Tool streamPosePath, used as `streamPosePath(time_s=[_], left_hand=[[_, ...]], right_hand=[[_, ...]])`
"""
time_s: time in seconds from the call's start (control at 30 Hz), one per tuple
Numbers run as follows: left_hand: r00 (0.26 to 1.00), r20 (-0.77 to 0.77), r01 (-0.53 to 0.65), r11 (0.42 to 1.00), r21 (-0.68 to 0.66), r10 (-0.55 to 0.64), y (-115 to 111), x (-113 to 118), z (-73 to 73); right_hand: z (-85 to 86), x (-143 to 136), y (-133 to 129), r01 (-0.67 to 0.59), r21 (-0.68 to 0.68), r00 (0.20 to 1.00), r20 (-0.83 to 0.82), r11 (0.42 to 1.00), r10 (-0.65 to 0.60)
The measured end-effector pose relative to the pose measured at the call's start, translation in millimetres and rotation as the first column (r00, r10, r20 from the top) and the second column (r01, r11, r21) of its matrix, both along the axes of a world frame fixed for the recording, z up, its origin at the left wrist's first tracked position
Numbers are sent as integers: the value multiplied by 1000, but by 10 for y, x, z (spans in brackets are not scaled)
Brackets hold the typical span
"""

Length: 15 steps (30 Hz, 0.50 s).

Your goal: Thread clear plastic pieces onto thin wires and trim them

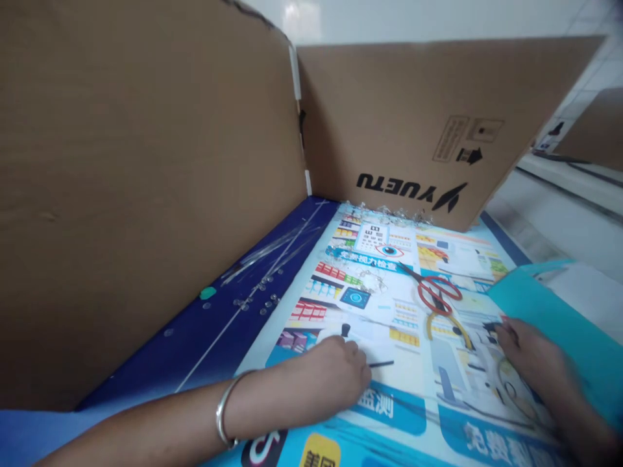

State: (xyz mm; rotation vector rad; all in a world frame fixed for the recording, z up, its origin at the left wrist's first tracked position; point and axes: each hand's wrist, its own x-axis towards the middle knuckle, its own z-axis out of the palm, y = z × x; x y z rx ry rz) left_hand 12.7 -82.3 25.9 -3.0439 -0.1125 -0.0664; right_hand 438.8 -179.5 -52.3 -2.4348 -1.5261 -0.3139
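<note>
My left hand (335, 376), with a silver bangle (221, 415) on its wrist, rests closed over the printed sheet (360, 350). A thin dark stick (382, 364) shows beside its fingers; whether the hand grips it is unclear. On the right, my right hand (530, 353) is blurred, its fingers curled together near a small black shape (490, 327); what they hold cannot be made out. Between the hands lie red-handled scissors (438, 295), blades partly apart. A yellow-handled tool (455, 321) sits just below them, close to my right hand.
Cardboard walls stand at left (160, 194) and back (413, 117). Small clear rings (267, 295) and a green piece (208, 293) lie on the blue surface (233, 337). Clear bits (399, 214) line the back wall's foot. A teal sheet (559, 305) is at right.
</note>
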Motion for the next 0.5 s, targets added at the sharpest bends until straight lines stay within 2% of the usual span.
streamPosePath(time_s=[0.07,0.13,0.3,0.5], left_hand=[[1000,-16,-19,999,-47,19,23,-4,26],[999,-28,-37,996,-77,35,24,-1,52],[998,-65,-25,981,-191,13,-88,15,78],[994,-95,-77,957,-281,52,-169,39,-59]], right_hand=[[67,-67,-11,18,-116,997,82,993,-9],[133,-147,-6,64,-170,992,119,983,-44],[226,-298,19,114,-176,984,152,978,-87],[256,-363,14,125,-166,985,137,978,-102]])
